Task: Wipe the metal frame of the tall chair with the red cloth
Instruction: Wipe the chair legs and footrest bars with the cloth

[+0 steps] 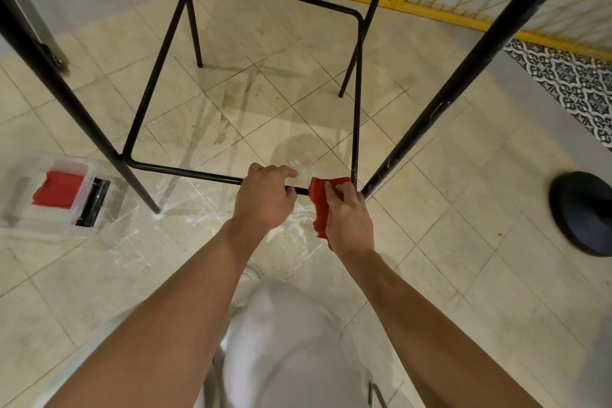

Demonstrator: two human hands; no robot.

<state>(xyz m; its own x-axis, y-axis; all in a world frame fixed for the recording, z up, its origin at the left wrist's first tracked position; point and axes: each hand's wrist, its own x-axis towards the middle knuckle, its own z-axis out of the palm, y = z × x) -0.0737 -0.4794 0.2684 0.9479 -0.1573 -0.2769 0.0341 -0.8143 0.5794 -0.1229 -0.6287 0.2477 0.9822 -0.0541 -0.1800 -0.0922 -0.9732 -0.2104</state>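
The tall chair's black metal frame [185, 172] fills the view, its four legs joined by a square footrest ring. My left hand [265, 197] grips the near footrest bar, fingers curled over it. Just to its right, my right hand [347, 220] holds the red cloth [320, 205] wrapped round the same bar at the ring's near right corner, beside the right front leg [463, 83]. Part of the cloth hangs down below the bar, partly hidden by my right hand.
A clear plastic box [49, 222] with a folded red cloth inside lies on the tiled floor at left. A black round base [579, 215] stands at right. A yellow-framed mesh panel [430, 7] runs along the back. White dusty smears mark the tiles under the bar.
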